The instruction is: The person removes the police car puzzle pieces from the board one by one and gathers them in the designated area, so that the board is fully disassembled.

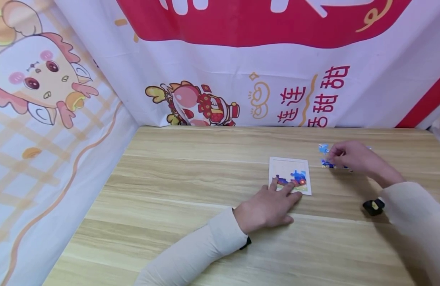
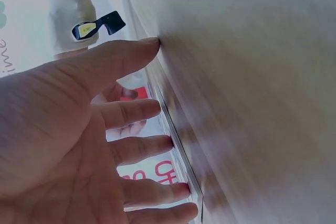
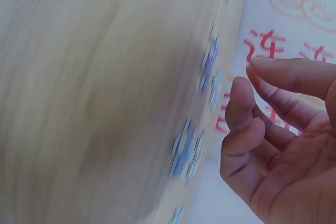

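Observation:
A small white-framed jigsaw board (image 1: 289, 159) lies on the wooden table, with blue and red picture pieces (image 1: 299, 175) filling part of its lower half. My left hand (image 1: 268, 207) rests its spread, nearly straight fingers on the board's near edge and covers some of the picture. Right of the board, my right hand (image 1: 353, 157) hovers above loose blue jigsaw pieces (image 1: 323, 149). In the right wrist view, the fingers of that hand are loosely bent and nothing shows between them. Several pieces (image 3: 184, 153) lie on the table beside it, blurred; others are partly hidden beneath the hand.
The wooden table (image 1: 162, 186) ends at the back against a printed white and red cloth (image 1: 212, 63). Another patterned cloth (image 1: 62, 159) hangs along the left side. A black strap (image 1: 373, 207) sticks out at the right sleeve.

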`<state>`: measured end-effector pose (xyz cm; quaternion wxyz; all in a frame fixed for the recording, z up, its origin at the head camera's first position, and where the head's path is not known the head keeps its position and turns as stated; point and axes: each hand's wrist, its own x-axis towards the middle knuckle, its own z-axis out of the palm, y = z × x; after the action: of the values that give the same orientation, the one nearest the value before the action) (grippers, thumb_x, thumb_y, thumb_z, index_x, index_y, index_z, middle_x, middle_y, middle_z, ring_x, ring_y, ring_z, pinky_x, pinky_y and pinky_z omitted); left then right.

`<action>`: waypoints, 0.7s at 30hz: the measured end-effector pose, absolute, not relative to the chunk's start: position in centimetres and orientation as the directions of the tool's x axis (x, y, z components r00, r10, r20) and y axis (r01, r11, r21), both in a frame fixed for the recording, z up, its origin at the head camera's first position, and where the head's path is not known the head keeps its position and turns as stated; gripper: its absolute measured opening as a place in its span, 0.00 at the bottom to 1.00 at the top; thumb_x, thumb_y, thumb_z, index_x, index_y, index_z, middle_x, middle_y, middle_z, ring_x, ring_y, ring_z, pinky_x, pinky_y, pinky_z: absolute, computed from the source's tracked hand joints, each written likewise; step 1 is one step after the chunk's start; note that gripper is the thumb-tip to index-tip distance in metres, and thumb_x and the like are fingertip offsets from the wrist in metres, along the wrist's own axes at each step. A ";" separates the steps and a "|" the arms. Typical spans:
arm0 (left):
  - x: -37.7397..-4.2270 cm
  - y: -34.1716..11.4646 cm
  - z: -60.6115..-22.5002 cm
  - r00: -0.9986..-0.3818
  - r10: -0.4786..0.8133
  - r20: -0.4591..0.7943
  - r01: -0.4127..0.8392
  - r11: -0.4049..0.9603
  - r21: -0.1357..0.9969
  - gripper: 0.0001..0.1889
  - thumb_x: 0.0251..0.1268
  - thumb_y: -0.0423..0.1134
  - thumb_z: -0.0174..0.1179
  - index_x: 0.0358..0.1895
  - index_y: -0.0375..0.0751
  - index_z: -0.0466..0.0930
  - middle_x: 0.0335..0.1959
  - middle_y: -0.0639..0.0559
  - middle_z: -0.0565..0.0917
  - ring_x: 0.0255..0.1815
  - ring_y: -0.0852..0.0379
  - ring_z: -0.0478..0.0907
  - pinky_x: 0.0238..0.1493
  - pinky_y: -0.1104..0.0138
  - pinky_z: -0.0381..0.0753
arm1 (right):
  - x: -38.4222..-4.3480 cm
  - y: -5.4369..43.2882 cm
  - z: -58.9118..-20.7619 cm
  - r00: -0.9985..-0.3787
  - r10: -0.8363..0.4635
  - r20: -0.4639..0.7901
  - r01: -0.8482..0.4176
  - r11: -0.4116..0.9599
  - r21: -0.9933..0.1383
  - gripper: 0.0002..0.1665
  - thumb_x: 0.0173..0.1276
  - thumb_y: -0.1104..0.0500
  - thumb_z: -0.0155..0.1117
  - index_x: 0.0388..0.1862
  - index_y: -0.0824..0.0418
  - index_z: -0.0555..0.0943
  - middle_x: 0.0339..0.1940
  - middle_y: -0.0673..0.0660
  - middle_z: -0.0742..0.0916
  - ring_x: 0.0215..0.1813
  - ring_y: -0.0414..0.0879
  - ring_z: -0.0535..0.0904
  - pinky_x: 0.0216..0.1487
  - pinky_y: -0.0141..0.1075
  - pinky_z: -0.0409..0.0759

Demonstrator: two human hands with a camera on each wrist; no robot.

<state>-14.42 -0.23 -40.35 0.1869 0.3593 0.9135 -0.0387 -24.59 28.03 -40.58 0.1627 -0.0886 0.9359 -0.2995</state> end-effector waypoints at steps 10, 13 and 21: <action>-14.2 0.0 -40.3 -0.659 0.671 -0.339 0.701 0.712 0.045 0.35 0.76 0.59 0.59 0.82 0.62 0.60 0.85 0.61 0.60 0.82 0.33 0.60 0.75 0.48 0.72 | -24.6 23.6 -40.4 -0.879 -0.409 -0.246 -0.169 0.749 -0.641 0.08 0.74 0.65 0.62 0.46 0.64 0.87 0.39 0.57 0.88 0.40 0.47 0.78 0.42 0.37 0.77; -14.3 0.1 -40.2 -0.657 0.668 -0.349 0.696 0.715 0.057 0.35 0.76 0.59 0.59 0.82 0.63 0.61 0.85 0.61 0.60 0.83 0.33 0.60 0.75 0.48 0.72 | -24.6 22.7 -40.5 -0.863 -0.429 -0.266 -0.167 0.740 -0.651 0.09 0.75 0.65 0.61 0.47 0.64 0.87 0.38 0.56 0.88 0.39 0.47 0.77 0.41 0.36 0.76; -14.5 0.1 -40.4 -0.651 0.670 -0.357 0.702 0.711 0.055 0.34 0.76 0.60 0.59 0.81 0.64 0.63 0.85 0.62 0.60 0.83 0.34 0.60 0.75 0.47 0.73 | -24.9 21.4 -40.7 -0.833 -0.443 -0.332 -0.128 0.738 -0.663 0.11 0.77 0.66 0.59 0.48 0.64 0.88 0.41 0.57 0.89 0.36 0.48 0.76 0.38 0.35 0.75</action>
<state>-14.49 0.12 -40.37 0.1784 0.3779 0.9074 -0.0441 -24.89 21.40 -40.70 0.2416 -0.1587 0.9002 -0.3256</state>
